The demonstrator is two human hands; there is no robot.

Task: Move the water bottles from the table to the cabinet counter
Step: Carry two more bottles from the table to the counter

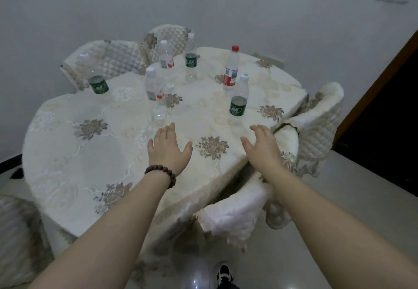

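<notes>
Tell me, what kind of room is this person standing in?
Most likely a home dining room. A round table under a floral embroidered cloth holds several water bottles, such as a red-capped one, and chairs with quilted covers stand around it against a plain wall.

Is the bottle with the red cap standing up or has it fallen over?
Upright. The red-capped bottle stands on its base on the tablecloth, cap at the top, apart from the other bottles and both hands.
</notes>
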